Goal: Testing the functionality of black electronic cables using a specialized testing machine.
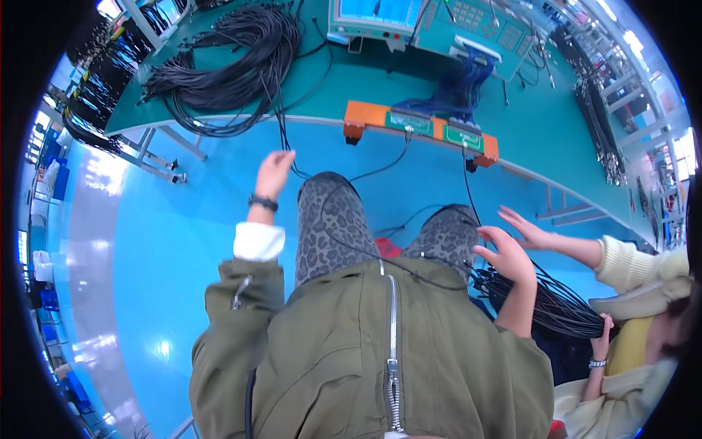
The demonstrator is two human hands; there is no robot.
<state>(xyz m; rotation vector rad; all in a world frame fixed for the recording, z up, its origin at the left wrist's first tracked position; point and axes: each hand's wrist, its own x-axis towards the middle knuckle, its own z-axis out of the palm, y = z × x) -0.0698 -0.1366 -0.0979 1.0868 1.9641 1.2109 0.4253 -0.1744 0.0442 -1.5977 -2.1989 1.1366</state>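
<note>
At the table's near edge, my left hand (274, 175) has its fingers closed at thin black cables (282, 128) that hang from a large coil (234, 69); the fingertips overlap a cable. My right hand (508, 256) is over my right thigh, fingers curved and apart, close to a black cable (469, 186). That cable hangs from the right green circuit board (463, 136) on an orange fixture (365, 115). Another cable (391, 164) runs from the left green board (409, 121) towards my lap. One more black cable (351, 245) lies across my legs and jacket.
A co-worker's hand (528, 230) reaches in at right beside mine; their other hand (601, 336) holds a black cable bundle (559, 300). On the green table (351, 80) stand a screened instrument (376, 18) and a keypad panel (475, 22), with blue wires (457, 88). Cables hang from racks at both sides.
</note>
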